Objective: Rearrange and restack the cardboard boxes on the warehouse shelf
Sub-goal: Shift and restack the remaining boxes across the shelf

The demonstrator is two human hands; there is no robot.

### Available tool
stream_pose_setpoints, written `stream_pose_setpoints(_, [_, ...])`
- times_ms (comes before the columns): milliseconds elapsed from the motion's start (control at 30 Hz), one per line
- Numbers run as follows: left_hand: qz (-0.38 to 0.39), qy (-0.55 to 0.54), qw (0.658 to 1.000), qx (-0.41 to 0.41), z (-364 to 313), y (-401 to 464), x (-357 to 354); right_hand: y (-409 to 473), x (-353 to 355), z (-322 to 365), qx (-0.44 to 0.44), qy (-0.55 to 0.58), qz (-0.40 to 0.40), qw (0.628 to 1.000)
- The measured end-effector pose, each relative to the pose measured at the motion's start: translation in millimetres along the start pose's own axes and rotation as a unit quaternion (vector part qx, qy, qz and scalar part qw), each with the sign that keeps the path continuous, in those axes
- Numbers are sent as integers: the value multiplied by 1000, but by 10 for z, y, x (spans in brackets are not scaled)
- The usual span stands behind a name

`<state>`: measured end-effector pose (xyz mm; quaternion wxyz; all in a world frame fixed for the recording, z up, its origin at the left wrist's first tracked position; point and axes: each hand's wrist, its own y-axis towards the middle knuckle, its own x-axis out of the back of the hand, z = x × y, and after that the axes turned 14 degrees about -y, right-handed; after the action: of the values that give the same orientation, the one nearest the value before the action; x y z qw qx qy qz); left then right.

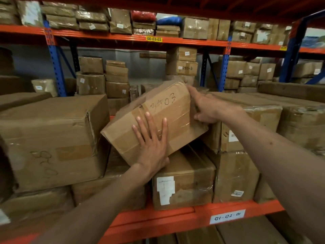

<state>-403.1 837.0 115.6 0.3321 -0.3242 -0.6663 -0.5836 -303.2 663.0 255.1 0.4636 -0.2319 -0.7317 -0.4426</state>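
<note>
Standing mid-task, by the look of it: handling one box marked 3503 (154, 118) above the gap between the neighbouring stacks, tilted, its right end raised toward the back of the shelf and its lower left corner hanging clear over the gap. Pressing the left hand (152, 141) flat against the front face, fingers straight and spread, nothing curled round an edge. Gripping the right end with the right hand (205, 108), thumb under the side and fingers wrapped over the top corner. Resting, or nearly resting, on the labelled box below (184, 180), though contact there being hidden by the left wrist. Leaving still, in all likelihood, the settling of this box level into a slot, and perhaps more: the large box marked 800 (51, 141) at left and the taped boxes at right (246, 124) sitting stacked on the orange shelf beam (158, 221) in uneven heights. Showing no contents anywhere: every carton taped shut, so guessing what is inside not being possible. Holding further closed cartons on the far racks (181, 67).
</note>
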Motion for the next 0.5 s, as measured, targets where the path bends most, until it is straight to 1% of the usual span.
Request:
stream_pose_setpoints(33, [-18,-11,999,-38,67,-56,6,-37,-20,-12,-1,2,8,1000])
stream_pose_setpoints(67, [-51,-35,995,-73,169,-106,39,-74,-46,-16,-7,10,17,1000])
stream_pose_setpoints(100, [-106,-69,988,-84,304,-163,98,-121,-79,-17,-18,19,32,999])
stream_pose_setpoints(133, [-167,-107,978,-60,461,-229,164,-173,-135,-10,-32,28,51,998])
stream_pose_setpoints(167, [-212,-155,965,-3,611,-283,234,-254,-222,13,-50,43,77,995])
stream_pose_setpoints(200, [-232,-203,949,62,718,-312,307,-377,-345,64,-69,68,117,988])
stream_pose_setpoints(233, [-220,-236,940,106,773,-318,365,-548,-480,141,-76,96,159,980])
stream_pose_setpoints(267, [-194,-251,941,116,782,-310,402,-736,-639,215,-76,123,177,973])
stream_pose_setpoints(300, [-172,-265,943,106,770,-298,423,-908,-790,266,-83,145,166,972])
stream_pose_setpoints(333, [-159,-281,942,96,749,-279,451,-1016,-908,286,-93,160,136,973])
stream_pose_setpoints(367, [-158,-303,934,103,738,-260,491,-1049,-958,280,-99,166,111,975])
stream_pose_setpoints(433, [-161,-374,899,162,773,-272,560,-1015,-924,294,-97,163,92,977])
stream_pose_setpoints(500, [-130,-460,853,212,841,-303,580,-968,-842,324,-103,143,77,981])
